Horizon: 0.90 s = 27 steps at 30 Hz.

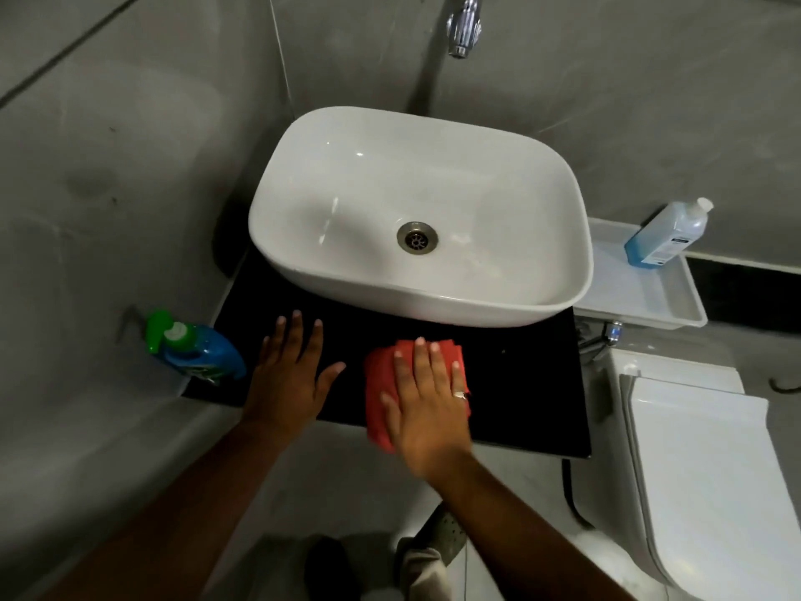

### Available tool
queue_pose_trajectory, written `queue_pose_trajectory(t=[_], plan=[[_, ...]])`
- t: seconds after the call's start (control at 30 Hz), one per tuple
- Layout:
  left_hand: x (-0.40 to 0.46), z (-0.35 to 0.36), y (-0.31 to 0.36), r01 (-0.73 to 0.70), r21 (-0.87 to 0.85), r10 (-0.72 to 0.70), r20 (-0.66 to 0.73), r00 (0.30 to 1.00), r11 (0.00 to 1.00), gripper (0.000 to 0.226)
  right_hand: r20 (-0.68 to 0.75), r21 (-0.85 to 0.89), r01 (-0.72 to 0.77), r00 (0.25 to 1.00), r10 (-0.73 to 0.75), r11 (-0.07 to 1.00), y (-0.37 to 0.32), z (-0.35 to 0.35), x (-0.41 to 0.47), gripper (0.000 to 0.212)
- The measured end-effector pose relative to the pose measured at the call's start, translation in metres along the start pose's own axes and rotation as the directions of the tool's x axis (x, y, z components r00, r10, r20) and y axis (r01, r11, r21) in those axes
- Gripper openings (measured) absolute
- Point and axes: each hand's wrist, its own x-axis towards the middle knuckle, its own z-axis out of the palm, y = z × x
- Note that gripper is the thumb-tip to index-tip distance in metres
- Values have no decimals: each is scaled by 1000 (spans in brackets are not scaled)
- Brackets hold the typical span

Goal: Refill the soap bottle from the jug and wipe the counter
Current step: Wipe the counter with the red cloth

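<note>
right hand (427,396) flat on red cloth (379,383) — black counter (520,375)

Black glossy counter (520,383) carries white basin (433,297) at rear; blue bottle with green cap (195,349) lying tilted at left edge; red cloth (381,383) on front middle, pressed flat under right hand (429,409); left hand (290,379) flat on bare surface between bottle and cloth
</note>
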Motion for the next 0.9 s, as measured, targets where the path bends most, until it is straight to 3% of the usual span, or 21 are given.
queue_pose_trajectory(t=[0.07, 0.1, 0.27, 0.37, 0.43, 0.5, 0.63, 0.7, 0.8, 0.83, 0.9], plan=[[2, -2, 5, -10, -1, 10, 0, 1000, 1000, 85, 26, -24, 145, 989, -144, 989, 46, -4, -25, 63], [3, -2, 7, -16, 2, 16, 7, 1000, 1000, 85, 37, -30, 138, 990, -137, 990, 72, -6, -38, 63], [6, 1, 9, -28, 15, 27, 28, 999, 1000, 89, 58, 19, -272, 961, 270, 962, 145, -19, -57, 67], [5, 5, 4, -10, 17, 10, 35, 999, 1000, 89, -11, 95, -594, 802, 598, 799, 117, -13, -25, 69], [5, 7, 0, -2, 19, 1, 34, 999, 1000, 88, 4, 157, -714, 691, 723, 682, 87, -11, 4, 67], [4, 9, -4, 4, 19, -4, 33, 999, 1000, 86, 26, 161, -672, 735, 677, 723, 51, -7, 26, 66], [4, 9, -6, 18, 26, -18, 17, 1000, 1000, 88, -12, 81, -376, 926, 378, 923, -17, 1, 35, 66], [6, 8, -5, 5, 20, -6, 17, 1000, 1000, 89, 28, 31, -162, 987, 161, 986, -15, -2, 20, 66], [8, 8, -3, -3, 14, 2, 21, 1000, 1000, 89, 88, -25, 122, 989, -119, 992, 39, -9, -17, 64], [7, 7, -3, -2, 10, 1, 27, 1000, 1000, 89, 92, -28, 126, 988, -123, 992, 62, -11, -29, 64], [7, 7, -4, 2, 8, -2, 16, 1000, 1000, 87, 61, -3, -7, 998, 7, 1000, 102, -13, -46, 64]])
